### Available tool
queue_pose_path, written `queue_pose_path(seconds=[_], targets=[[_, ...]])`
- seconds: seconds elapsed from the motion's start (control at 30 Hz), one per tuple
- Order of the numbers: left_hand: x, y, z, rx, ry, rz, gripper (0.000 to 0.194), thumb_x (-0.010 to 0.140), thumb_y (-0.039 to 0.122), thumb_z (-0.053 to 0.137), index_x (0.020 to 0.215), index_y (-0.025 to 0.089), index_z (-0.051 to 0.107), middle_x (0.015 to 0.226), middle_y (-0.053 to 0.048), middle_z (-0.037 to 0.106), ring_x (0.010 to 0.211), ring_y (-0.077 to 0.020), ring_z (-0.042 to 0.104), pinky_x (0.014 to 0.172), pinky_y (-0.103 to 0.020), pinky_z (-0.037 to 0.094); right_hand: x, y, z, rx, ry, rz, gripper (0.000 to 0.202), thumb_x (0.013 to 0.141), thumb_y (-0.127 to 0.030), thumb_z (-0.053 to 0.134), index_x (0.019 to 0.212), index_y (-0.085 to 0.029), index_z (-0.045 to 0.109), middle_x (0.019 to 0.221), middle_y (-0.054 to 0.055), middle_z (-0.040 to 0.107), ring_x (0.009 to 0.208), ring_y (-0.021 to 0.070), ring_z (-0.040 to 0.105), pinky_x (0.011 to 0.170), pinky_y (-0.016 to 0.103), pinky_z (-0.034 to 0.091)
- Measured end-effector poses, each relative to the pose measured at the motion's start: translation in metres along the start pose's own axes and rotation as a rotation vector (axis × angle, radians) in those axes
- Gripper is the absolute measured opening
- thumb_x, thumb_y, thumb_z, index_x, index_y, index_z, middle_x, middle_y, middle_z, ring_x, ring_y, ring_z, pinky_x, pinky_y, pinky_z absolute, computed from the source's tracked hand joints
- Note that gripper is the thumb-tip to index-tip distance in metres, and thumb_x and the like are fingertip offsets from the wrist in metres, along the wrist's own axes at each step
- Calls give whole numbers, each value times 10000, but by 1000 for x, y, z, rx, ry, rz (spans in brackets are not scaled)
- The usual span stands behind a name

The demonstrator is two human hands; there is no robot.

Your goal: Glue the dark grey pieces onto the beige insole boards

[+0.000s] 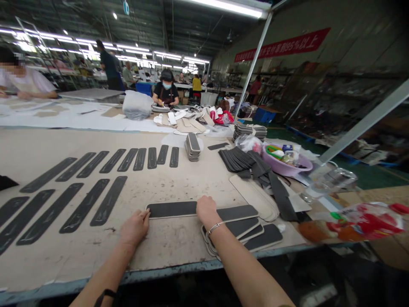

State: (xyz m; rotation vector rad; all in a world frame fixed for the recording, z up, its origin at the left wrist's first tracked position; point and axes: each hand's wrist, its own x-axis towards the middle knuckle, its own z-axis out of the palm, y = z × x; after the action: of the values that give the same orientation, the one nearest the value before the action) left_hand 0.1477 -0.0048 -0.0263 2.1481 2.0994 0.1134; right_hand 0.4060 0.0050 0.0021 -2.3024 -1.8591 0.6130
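A long black panel with a beige border (172, 209) lies in front of me on the table. My left hand (136, 228) pinches its left end, thumb against fingers. On its right part rests my right hand (207, 210), fingers curled closed and wearing a bracelet at the wrist; the fingertips are partly hidden. Beneath and beside my right forearm is a fanned pile of similar bordered panels (266, 236). To the left, several black strips with shiny smears (84, 204) lie spread in two rows. A small neat stack of bordered pieces (193, 147) stands beyond my hands.
Black loose strips (238, 160) and beige panels (252, 194) are at the right. Behind them sits a purple basin (287, 168) of small items. A red-and-clear plastic packet (361, 221) and a clear jar (335, 183) lie right. A co-worker (166, 91) sits across the table.
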Motion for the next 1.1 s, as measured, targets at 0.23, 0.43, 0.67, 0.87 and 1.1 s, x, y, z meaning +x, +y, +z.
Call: queue_pose_path(seconds=[0.23,0.43,0.67,0.87,1.1], targets=[[1,-2,3,35,22,24,367,909,335,340,1136,238,611,1005,-50,650,802,-189,631,644,-277,420,-37,-62,44,80,124,-527,648,899,-460,394,1411,-83,265,1462,151,277,1349,254,218,1098,409,193],[5,-5,7,39,33,44,374,905,335,336,1132,235,616,1045,-56,651,815,-200,643,658,-295,444,-38,-59,76,104,16,-553,801,862,-620,333,1426,-64,210,1502,140,133,1387,244,61,1119,453,51],[10,-14,13,-158,97,47,378,846,366,394,1016,192,682,943,-81,684,796,-245,653,667,-330,477,-22,-10,65,72,63,-203,832,840,-604,382,1435,-58,178,1506,149,67,1389,249,23,1113,404,22],[7,-14,5,-300,254,38,517,898,390,230,1111,130,622,962,-108,701,904,-213,645,789,-322,507,-23,-13,74,19,71,-176,815,840,-573,384,1432,-50,184,1505,154,63,1388,260,31,1106,402,8],[-3,84,33,-203,-77,604,624,882,496,316,1393,139,312,1454,-114,338,1355,-230,268,1090,-400,276,-18,-6,84,-107,35,-178,622,896,-342,306,1439,-71,169,1510,127,53,1389,238,15,1101,400,2]])
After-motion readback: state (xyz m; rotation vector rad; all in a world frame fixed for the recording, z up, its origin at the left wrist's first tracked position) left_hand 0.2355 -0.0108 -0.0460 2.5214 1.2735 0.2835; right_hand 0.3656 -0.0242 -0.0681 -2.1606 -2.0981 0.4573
